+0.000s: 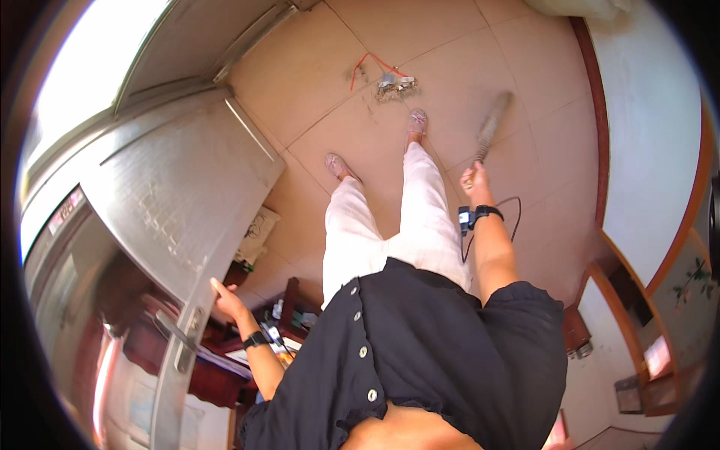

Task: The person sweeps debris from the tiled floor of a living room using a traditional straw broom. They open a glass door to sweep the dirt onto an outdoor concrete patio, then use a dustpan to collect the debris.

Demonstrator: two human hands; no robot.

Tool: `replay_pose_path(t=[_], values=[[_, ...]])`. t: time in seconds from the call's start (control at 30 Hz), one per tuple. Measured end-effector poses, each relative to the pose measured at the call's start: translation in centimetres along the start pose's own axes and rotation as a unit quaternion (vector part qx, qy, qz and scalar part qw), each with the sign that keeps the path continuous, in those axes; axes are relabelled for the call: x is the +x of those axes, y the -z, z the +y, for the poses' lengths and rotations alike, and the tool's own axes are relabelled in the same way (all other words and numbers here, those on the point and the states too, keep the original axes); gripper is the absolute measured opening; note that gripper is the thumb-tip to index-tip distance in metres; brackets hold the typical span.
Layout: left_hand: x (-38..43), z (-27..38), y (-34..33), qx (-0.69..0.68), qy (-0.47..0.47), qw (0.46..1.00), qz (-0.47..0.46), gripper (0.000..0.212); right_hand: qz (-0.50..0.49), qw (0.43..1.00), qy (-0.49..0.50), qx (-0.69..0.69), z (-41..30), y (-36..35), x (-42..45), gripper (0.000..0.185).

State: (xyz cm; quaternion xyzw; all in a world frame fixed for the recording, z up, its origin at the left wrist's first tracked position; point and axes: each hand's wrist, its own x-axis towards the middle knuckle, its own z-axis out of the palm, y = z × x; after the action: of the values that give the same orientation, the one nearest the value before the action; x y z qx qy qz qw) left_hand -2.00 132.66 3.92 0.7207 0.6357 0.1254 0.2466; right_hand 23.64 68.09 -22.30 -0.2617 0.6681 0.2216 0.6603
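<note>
My right hand (pixel 475 179) is closed around the lower end of a hand broom (pixel 493 125), which points away from me over the tiled floor and looks blurred. My left hand (pixel 228 297) is at the edge of a metal door (pixel 185 185), above its lever handle (pixel 174 332); the fingers are partly behind the edge, so contact is hard to judge. On the floor ahead of my feet lies a small pile of dust and litter (pixel 396 89), with a red strip (pixel 378 56) curving beside it.
The door stands at my left, beside a door frame (pixel 253 42). A pale bag or cloth (pixel 259 230) with a dark cord lies behind the door. Dark red furniture (pixel 289 309) is at the lower left. A wall with a dark red skirting board (pixel 596 124) runs along the right.
</note>
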Motion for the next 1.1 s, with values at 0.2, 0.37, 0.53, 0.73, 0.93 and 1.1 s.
replay_pose_path(t=[0.2,0.37,0.53,0.73,0.93,1.1], values=[[2.0,-1.5,-3.5,-0.048,0.080,0.990,-0.104,0.051,0.042,0.992,0.075,0.087,3.5,-0.5,7.7,0.030],[2.0,-0.8,-3.0,-0.023,0.085,0.984,-0.154,0.055,0.070,0.987,0.120,-0.084,20.1,-11.0,8.1,0.032],[2.9,-2.8,-2.7,-0.034,0.080,0.981,-0.176,0.054,0.033,0.985,0.122,-0.120,33.0,-25.5,2.1,0.053],[2.7,-1.3,-2.6,-0.035,0.085,0.978,-0.186,0.048,-0.104,0.985,0.108,-0.082,36.8,-33.6,-2.5,0.064],[2.6,-1.6,-2.9,-0.034,0.063,0.983,-0.168,0.041,-0.103,0.967,0.168,-0.161,32.2,-24.1,-7.1,0.036],[2.5,-1.9,-2.8,-0.047,0.036,0.986,-0.156,0.039,-0.001,0.979,0.156,-0.128,28.7,-11.2,-7.5,0.027]])
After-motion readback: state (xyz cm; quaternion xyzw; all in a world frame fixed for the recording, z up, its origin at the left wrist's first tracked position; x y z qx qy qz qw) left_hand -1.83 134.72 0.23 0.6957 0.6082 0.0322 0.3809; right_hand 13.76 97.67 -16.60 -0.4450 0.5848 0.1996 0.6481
